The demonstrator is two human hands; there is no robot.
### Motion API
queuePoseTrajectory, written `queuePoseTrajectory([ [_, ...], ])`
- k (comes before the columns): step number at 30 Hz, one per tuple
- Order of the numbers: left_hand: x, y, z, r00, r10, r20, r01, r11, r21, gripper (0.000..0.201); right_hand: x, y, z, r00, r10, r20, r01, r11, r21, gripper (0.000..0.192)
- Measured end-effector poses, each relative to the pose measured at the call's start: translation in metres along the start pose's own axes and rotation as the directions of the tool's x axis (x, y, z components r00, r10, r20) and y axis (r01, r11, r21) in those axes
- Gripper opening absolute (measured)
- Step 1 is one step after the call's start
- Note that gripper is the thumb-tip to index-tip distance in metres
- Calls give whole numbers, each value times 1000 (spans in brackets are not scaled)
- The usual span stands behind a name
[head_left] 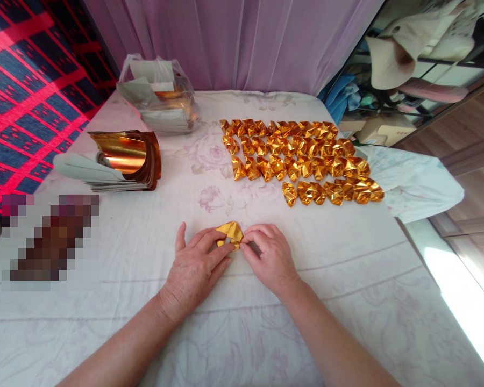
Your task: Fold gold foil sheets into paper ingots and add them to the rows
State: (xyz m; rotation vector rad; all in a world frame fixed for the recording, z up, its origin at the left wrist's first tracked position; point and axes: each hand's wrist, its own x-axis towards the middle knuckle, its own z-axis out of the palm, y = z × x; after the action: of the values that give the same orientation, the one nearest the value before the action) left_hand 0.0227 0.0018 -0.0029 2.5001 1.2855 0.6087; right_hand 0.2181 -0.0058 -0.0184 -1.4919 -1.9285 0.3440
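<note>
Two hands are working together near the front edge of the bench (347, 301), which is covered with a pale flowered cloth. The left hand (196, 269) and the right hand (268, 258) are both pinching one folded gold paper piece (230, 234) between their fingertips; each grip is pressed together on it, from the left side and from the right side. The piece is lying just above the cloth, between the two hands.

Toward the far right part of the bench, many finished gold folded pieces (302, 158) are lying in four rows, touching each other. At the left edge, a stack of gold foil sheets (123, 161) is curling upward. Behind it, near the far left corner, a clear plastic bag of sheets (161, 97) is standing.
</note>
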Motion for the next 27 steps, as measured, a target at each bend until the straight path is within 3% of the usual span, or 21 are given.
queuePoseTrajectory([
  [12,0,0,0,1000,-6,19,6,1000,-5,23,1,0,-1,1000,5,12,-5,1000,6,12],
  [21,0,-1,1,1000,3,10,-3,1000,9,21,-1,3,0,1000,-5,20,5,1000,13,22],
  [27,0,-1,1,1000,16,7,-16,1000,17,21,0,1,-2,1000,-9,23,8,1000,24,17],
])
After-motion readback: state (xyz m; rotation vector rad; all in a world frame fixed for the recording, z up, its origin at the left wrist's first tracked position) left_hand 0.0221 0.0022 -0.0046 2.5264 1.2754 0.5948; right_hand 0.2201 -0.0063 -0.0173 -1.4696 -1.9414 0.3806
